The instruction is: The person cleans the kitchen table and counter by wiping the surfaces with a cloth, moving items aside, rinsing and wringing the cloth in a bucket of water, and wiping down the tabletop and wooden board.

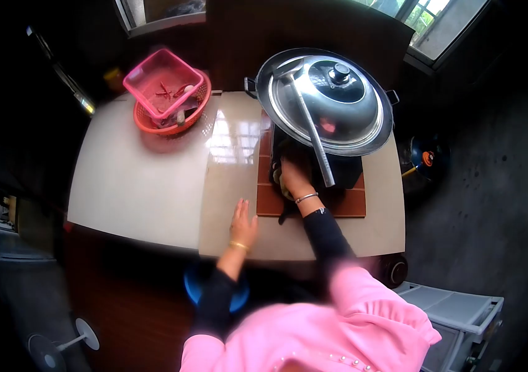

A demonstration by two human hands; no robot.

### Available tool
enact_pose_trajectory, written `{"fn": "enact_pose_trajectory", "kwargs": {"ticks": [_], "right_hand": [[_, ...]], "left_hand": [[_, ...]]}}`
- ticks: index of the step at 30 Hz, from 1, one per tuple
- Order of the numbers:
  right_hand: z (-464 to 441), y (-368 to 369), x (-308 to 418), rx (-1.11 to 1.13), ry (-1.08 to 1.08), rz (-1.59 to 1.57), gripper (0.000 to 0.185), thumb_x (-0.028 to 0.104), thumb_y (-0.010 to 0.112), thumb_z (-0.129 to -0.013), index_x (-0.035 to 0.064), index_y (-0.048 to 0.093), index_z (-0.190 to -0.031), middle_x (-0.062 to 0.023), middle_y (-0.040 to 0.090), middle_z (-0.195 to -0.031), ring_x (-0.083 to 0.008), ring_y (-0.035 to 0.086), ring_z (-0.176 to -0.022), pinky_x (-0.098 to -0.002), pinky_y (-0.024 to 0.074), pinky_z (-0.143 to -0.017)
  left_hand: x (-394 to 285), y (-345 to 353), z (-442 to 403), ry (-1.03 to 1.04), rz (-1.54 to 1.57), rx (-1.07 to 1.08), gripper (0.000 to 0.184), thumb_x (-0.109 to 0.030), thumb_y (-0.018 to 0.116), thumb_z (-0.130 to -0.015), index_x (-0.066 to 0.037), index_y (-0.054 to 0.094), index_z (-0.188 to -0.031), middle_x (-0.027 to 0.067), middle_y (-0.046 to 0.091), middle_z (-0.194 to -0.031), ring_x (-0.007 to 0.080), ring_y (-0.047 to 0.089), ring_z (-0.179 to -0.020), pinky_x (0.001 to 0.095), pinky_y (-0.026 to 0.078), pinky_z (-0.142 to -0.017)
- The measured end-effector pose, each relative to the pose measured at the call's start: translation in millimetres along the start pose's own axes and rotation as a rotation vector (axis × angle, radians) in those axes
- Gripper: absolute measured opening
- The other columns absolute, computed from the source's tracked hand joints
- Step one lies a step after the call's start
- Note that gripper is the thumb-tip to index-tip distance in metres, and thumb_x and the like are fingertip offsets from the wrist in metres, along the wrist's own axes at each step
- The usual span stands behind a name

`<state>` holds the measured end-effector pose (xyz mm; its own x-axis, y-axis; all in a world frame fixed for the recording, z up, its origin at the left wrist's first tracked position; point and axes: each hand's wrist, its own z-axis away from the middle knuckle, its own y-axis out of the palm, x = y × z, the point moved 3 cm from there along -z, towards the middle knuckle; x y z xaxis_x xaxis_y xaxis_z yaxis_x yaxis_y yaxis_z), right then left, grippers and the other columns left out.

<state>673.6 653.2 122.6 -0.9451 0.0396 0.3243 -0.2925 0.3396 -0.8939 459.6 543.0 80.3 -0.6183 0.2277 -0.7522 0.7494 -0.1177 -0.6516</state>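
Observation:
A large metal wok (264,102) with a shiny domed lid (366,111) sits on a black stove (344,170) over a red-brown tiled board (267,201). A long-handled metal utensil (310,121) lies across the lid, its handle pointing toward me. My right hand (295,177) reaches to the stove's front left, under the wok's edge, against a greenish cloth-like item; its fingers are hidden in shadow. My left hand (243,226) rests on the tabletop near the front edge, left of the board, with its fingers extended and nothing in it.
A pink rectangular basket (157,113) with red chillies leans in a round orange-red basket (180,128) at the back left of the table (134,180). A blue basin (239,299) is below the front edge. A blue gas cylinder (441,155) stands right; a white rack (450,305) stands lower right.

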Motion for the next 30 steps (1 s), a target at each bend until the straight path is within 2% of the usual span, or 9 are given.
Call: {"fn": "enact_pose_trajectory", "kwargs": {"ticks": [5,7,10,13,16,20,22,24,30], "right_hand": [[54.6,-57.8,-67.9,0.050,0.204,-0.110,0.030,0.015,0.050,-0.087,-0.0011,0.058,-0.111,-0.0230,0.061,-0.106,-0.0365,0.058,-0.100,-0.0403,0.0454,-0.091],[51.3,-57.5,-114.5,-0.218,-0.115,0.264,0.033,0.018,0.052,-0.085,0.0001,0.058,-0.112,-0.0211,0.062,-0.105,-0.0366,0.059,-0.099,-0.0420,0.0457,-0.091],[37.5,-72.2,-150.4,-0.064,0.097,0.220,0.035,0.019,0.054,-0.083,0.0016,0.058,-0.113,-0.0202,0.062,-0.107,-0.0370,0.058,-0.101,-0.0445,0.0453,-0.092],[46.0,-65.8,-162.1,-0.112,0.334,0.319,0.024,0.017,0.057,-0.081,0.0009,0.060,-0.099,-0.0213,0.061,-0.094,-0.0393,0.058,-0.091,-0.0494,0.0468,-0.078],[71.1,-59.9,-152.5,-0.473,0.312,0.345,0.028,0.015,0.056,-0.082,-0.0024,0.057,-0.104,-0.0252,0.059,-0.095,-0.0424,0.057,-0.089,-0.0512,0.0458,-0.075],[122.7,2.2,-185.6,-0.114,0.188,-0.104,0.037,0.017,0.060,-0.078,-0.0030,0.056,-0.109,-0.0278,0.061,-0.096,-0.0462,0.056,-0.089,-0.0482,0.0472,-0.082],[142.6,-13.1,-122.7,0.541,0.420,-0.152,0.045,0.019,0.062,-0.074,-0.0027,0.058,-0.113,-0.0288,0.061,-0.103,-0.0436,0.058,-0.099,-0.0423,0.0472,-0.088],[160.2,-4.6,-87.9,0.576,0.440,-0.218,0.050,0.023,0.066,-0.069,-0.0006,0.061,-0.112,-0.0265,0.062,-0.106,-0.0394,0.058,-0.106,-0.0405,0.0459,-0.092],[74.4,-36.4,0.4,-0.059,0.059,-0.358,0.035,0.013,0.063,-0.076,0.0003,0.058,-0.108,-0.0224,0.058,-0.104,-0.0389,0.054,-0.098,-0.0430,0.0438,-0.089]], "left_hand": [[25.2,-12.4,16.8,-0.092,0.001,-0.001,0.056,-0.010,0.060,-0.082,0.001,0.040,-0.134,0.0216,0.039,-0.141,0.0354,0.038,-0.131,0.0394,0.034,-0.107],[33.9,-20.9,32.8,-0.159,0.005,0.033,0.057,-0.013,0.059,-0.084,0.002,0.039,-0.135,0.0221,0.037,-0.142,0.0352,0.036,-0.132,0.0395,0.032,-0.108],[40.9,-30.2,62.0,-0.232,-0.008,0.054,0.056,-0.015,0.057,-0.086,0.005,0.039,-0.135,0.0240,0.037,-0.142,0.0361,0.034,-0.133,0.0398,0.029,-0.110],[54.3,-29.6,99.8,-0.286,-0.052,0.032,0.056,-0.013,0.058,-0.085,0.004,0.039,-0.135,0.0247,0.041,-0.139,0.0368,0.037,-0.131,0.0400,0.031,-0.108],[67.3,-30.7,129.2,-0.342,-0.083,0.014,0.057,-0.012,0.060,-0.083,0.003,0.040,-0.134,0.0244,0.044,-0.136,0.0369,0.041,-0.128,0.0398,0.034,-0.107],[70.0,-39.4,150.7,-0.358,-0.085,-0.043,0.055,-0.013,0.060,-0.084,0.003,0.042,-0.133,0.0247,0.046,-0.134,0.0377,0.043,-0.125,0.0398,0.036,-0.106],[72.4,-44.1,157.4,-0.340,-0.081,-0.090,0.055,-0.013,0.061,-0.084,0.003,0.042,-0.132,0.0246,0.046,-0.134,0.0378,0.044,-0.125,0.0398,0.036,-0.105],[76.3,-50.4,156.9,-0.318,-0.079,-0.146,0.054,-0.014,0.061,-0.084,0.003,0.042,-0.132,0.0244,0.046,-0.134,0.0378,0.045,-0.124,0.0397,0.037,-0.104],[81.7,-65.0,171.6,-0.356,-0.098,-0.160,0.055,-0.013,0.061,-0.083,0.001,0.042,-0.133,0.0231,0.047,-0.133,0.0374,0.046,-0.123,0.0396,0.038,-0.103]]}}
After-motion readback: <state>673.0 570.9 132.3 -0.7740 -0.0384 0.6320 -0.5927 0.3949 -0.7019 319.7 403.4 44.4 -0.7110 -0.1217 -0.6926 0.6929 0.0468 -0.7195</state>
